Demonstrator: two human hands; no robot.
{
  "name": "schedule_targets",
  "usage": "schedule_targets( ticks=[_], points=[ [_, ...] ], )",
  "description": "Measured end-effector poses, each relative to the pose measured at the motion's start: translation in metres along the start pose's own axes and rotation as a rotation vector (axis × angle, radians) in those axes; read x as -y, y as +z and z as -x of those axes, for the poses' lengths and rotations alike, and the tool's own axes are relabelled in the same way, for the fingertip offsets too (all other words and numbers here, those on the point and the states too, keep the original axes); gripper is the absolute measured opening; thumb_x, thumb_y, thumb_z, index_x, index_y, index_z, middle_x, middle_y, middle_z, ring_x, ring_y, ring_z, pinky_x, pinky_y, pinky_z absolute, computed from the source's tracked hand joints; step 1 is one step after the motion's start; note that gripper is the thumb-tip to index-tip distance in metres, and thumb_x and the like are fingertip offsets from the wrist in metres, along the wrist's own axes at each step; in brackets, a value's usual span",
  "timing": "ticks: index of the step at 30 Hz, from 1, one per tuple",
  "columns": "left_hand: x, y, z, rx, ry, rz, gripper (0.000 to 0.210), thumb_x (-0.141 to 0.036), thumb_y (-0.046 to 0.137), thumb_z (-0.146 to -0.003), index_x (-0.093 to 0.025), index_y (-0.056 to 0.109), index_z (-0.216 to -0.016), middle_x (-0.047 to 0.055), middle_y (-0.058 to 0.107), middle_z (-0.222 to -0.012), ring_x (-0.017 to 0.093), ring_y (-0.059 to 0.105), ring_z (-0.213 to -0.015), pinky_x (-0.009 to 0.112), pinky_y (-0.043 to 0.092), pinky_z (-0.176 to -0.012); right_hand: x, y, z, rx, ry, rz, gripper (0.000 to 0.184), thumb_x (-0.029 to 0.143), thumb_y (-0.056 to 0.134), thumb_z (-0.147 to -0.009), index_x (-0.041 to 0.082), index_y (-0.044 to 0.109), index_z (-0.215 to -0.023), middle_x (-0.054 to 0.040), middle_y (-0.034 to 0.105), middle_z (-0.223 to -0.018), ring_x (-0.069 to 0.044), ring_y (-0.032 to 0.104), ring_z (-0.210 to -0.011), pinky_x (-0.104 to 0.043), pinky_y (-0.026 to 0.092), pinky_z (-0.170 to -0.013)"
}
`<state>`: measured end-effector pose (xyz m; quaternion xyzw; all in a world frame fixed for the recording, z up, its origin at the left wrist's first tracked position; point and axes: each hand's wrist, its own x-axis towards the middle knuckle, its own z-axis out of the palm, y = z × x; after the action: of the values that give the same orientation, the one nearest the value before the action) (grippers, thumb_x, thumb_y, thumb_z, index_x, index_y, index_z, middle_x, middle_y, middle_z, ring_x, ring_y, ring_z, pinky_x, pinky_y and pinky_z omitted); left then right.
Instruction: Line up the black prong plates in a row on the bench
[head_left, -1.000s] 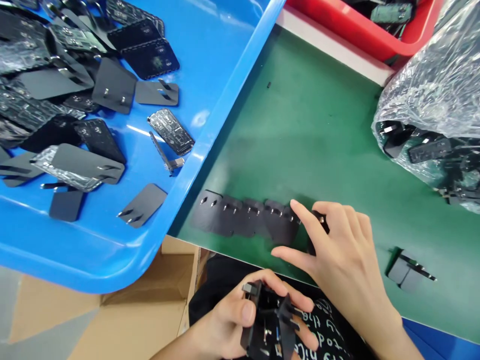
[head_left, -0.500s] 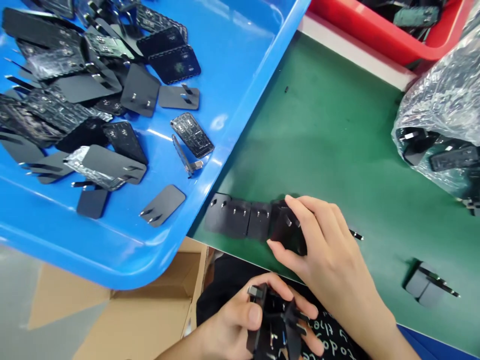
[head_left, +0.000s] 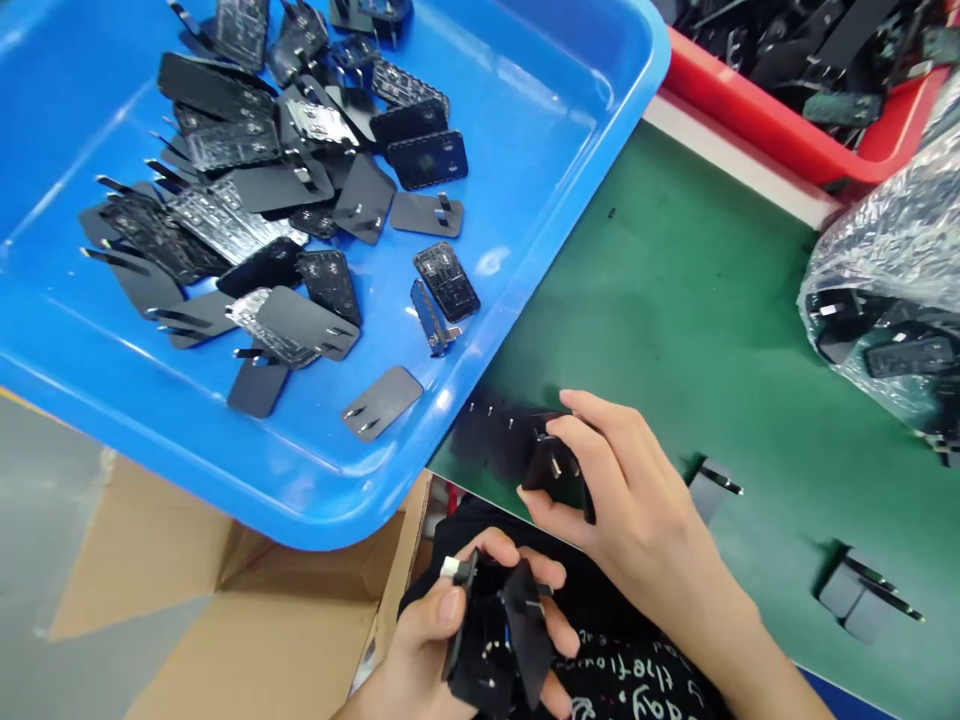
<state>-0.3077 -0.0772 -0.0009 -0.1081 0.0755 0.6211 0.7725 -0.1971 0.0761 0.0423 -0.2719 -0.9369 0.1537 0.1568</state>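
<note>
Near the table's front edge, my right hand [head_left: 634,490] has its thumb and fingers closed around a black plug plate [head_left: 551,462] with metal prongs, at the right end of a row. The row of dark plug plates [head_left: 499,430] stretches from there to the blue tray, mostly blurred and dim. Below the edge, my left hand [head_left: 431,630] grips several black plug plates [head_left: 529,625]; they stand apart at angles, and their prongs point outward. Part of this bunch is hidden by my fingers.
A blue tray [head_left: 555,225] at left bears a heap of loose plug plates. At top right are a red bin [head_left: 780,125] and a clear plastic bag [head_left: 892,240] with black parts. More plug plates [head_left: 862,595] lie right on the green table [head_left: 705,290]. An open cardboard box [head_left: 277,620] is below.
The view has shifted, so the tray sits farther right in the picture. My right hand has moved left along the row with the plug plate. My left hand still holds its bunch.
</note>
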Motion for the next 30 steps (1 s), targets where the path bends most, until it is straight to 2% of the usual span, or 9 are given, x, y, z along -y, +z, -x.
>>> schedule_targets(
  ticks=[3,7,10,16,18,21,24,27,30],
  points=[
    [-0.006,0.001,0.004,-0.019,0.063,-0.020,0.029,-0.038,0.057,-0.090,-0.026,0.060,-0.116,0.005,0.064,-0.123,0.022,0.064,-0.107,0.036,0.059,-0.081,0.004,0.010,-0.007,0.044,0.014,0.014,0.027,0.011,0.059,-0.085,0.006,0.052,-0.110,-0.0208,0.057,-0.114,-0.029,0.054,-0.110,-0.044,0.055,-0.088],
    [-0.014,0.001,0.009,-0.066,0.122,-0.047,0.028,-0.036,0.056,-0.091,-0.026,0.062,-0.116,0.005,0.066,-0.123,0.022,0.065,-0.105,0.035,0.059,-0.080,0.003,0.018,-0.008,-0.055,0.008,-0.034,0.022,0.008,0.059,-0.084,0.010,0.052,-0.105,-0.0167,0.060,-0.102,-0.024,0.057,-0.096,-0.040,0.057,-0.077],
    [-0.019,0.002,0.009,-0.091,0.154,-0.065,0.029,-0.034,0.054,-0.092,-0.025,0.063,-0.117,0.006,0.065,-0.125,0.022,0.065,-0.105,0.035,0.059,-0.080,-0.002,0.020,-0.003,-0.111,0.006,-0.046,0.024,0.008,0.062,-0.083,0.012,0.051,-0.104,-0.0166,0.060,-0.102,-0.022,0.059,-0.090,-0.036,0.057,-0.071],
    [-0.024,0.004,0.006,-0.153,0.189,-0.071,0.026,-0.034,0.056,-0.090,-0.025,0.066,-0.113,0.006,0.068,-0.121,0.022,0.067,-0.101,0.035,0.061,-0.075,-0.003,0.013,-0.001,-0.210,0.081,-0.120,0.034,0.015,0.066,-0.081,0.018,0.049,-0.110,-0.0116,0.060,-0.108,-0.020,0.062,-0.098,-0.034,0.057,-0.078],
    [-0.024,0.004,0.006,-0.204,0.186,-0.067,0.024,-0.034,0.057,-0.090,-0.026,0.067,-0.111,0.005,0.068,-0.119,0.022,0.068,-0.099,0.035,0.061,-0.074,0.001,0.012,-0.010,-0.132,0.075,-0.103,0.038,0.016,0.065,-0.081,0.016,0.048,-0.116,-0.0169,0.056,-0.121,-0.025,0.058,-0.111,-0.040,0.056,-0.087],
    [-0.024,0.003,0.007,-0.235,0.190,-0.060,0.023,-0.034,0.058,-0.090,-0.026,0.068,-0.110,0.004,0.069,-0.118,0.022,0.068,-0.098,0.035,0.061,-0.074,0.010,0.016,-0.026,0.049,0.054,-0.078,0.058,0.019,0.066,-0.081,0.014,0.040,-0.132,-0.0225,0.037,-0.145,-0.033,0.042,-0.133,-0.051,0.050,-0.099],
    [-0.024,0.001,0.009,-0.226,0.198,-0.064,0.023,-0.033,0.058,-0.090,-0.027,0.068,-0.110,0.004,0.069,-0.117,0.022,0.068,-0.098,0.035,0.060,-0.074,0.015,0.022,-0.036,0.069,0.059,-0.071,0.068,0.024,0.068,-0.081,0.014,0.035,-0.139,-0.0213,0.028,-0.152,-0.035,0.036,-0.136,-0.053,0.047,-0.101],
    [-0.024,0.000,0.010,-0.235,0.201,-0.060,0.023,-0.033,0.059,-0.089,-0.027,0.068,-0.109,0.004,0.069,-0.117,0.022,0.069,-0.098,0.034,0.060,-0.073,0.017,0.032,-0.037,-0.020,0.073,-0.036,0.054,0.023,0.061,-0.086,0.014,0.040,-0.135,-0.0212,0.033,-0.150,-0.031,0.043,-0.130,-0.049,0.048,-0.098],
    [-0.025,0.001,0.009,-0.273,0.202,-0.068,0.022,-0.034,0.060,-0.088,-0.027,0.068,-0.107,0.004,0.070,-0.115,0.022,0.069,-0.096,0.034,0.060,-0.072,0.016,0.040,-0.035,-0.109,0.080,0.003,0.042,0.016,0.055,-0.089,0.015,0.046,-0.130,-0.0167,0.054,-0.133,-0.027,0.052,-0.119,-0.043,0.049,-0.093]
  ],
)
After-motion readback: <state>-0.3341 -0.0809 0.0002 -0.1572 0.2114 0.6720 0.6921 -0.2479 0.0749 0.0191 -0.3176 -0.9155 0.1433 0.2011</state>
